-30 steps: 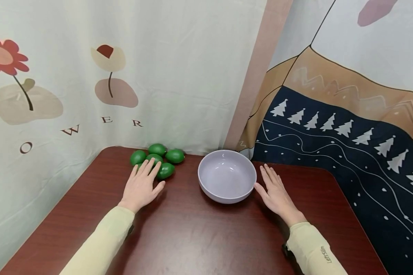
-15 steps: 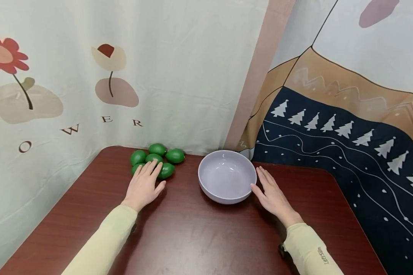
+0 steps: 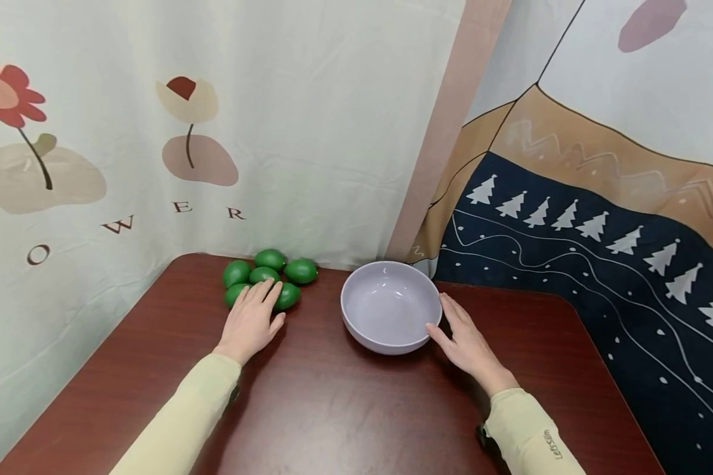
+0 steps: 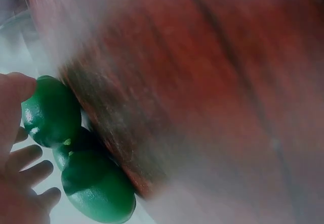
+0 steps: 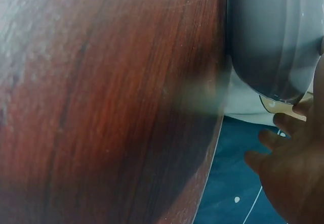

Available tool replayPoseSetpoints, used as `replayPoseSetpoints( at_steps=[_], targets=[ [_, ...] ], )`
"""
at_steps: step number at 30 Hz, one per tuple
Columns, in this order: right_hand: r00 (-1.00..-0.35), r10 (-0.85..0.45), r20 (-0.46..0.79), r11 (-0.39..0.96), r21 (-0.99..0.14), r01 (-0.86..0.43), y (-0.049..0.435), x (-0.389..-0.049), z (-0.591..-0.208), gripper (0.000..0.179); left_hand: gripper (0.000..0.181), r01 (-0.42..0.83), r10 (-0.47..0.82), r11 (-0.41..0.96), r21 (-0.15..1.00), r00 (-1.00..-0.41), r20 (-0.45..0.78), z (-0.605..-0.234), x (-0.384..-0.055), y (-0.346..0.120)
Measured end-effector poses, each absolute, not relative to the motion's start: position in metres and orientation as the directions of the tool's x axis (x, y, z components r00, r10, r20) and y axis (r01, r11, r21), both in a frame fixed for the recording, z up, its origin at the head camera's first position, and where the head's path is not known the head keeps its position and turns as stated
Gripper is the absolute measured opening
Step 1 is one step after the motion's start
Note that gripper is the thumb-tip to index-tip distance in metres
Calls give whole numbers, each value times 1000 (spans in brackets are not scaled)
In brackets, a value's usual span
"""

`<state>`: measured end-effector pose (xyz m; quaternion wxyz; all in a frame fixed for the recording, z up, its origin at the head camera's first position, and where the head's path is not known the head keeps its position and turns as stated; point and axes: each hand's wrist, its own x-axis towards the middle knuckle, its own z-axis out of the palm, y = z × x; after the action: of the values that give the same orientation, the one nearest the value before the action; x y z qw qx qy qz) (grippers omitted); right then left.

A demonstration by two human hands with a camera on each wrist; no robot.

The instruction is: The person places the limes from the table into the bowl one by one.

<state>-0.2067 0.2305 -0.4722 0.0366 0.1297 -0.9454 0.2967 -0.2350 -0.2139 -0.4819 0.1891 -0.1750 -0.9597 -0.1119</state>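
Note:
Several glossy green limes (image 3: pixel 301 271) lie clustered at the table's far left. My left hand (image 3: pixel 249 323) is at the near side of the cluster, palm down with fingers extended and partly covering the nearest limes. In the left wrist view its thumb tip meets one lime (image 4: pixel 50 112), while the other fingers are spread and uncurled. A pale lavender bowl (image 3: pixel 386 307) stands upright right of the limes with nothing inside. Beside its right wall is my right hand (image 3: pixel 466 343), fingers fairly straight along the outside and thumb at the rim. Firm contact with the bowl is hard to tell.
The dark reddish wooden table (image 3: pixel 344 409) has rounded far corners. Behind it hangs a pale curtain (image 3: pixel 321 132) with flower prints. A navy and tan printed cloth (image 3: pixel 529 251) drops along the right side.
My right hand has shifted left and slightly nearer, bringing its thumb to the bowl's rim. My left hand has drawn back slightly from the limes. Bowl and limes stay in place.

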Motion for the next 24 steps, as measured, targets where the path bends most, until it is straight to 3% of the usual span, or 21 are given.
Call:
replayPoseSetpoints(
  at_steps=[24],
  targets=[
    [-979, -198, 55, 756, -626, -188, 230, -205, -468, 84, 64, 428, 344, 894, 135, -845, 409, -481, -239, -208]
  ],
)
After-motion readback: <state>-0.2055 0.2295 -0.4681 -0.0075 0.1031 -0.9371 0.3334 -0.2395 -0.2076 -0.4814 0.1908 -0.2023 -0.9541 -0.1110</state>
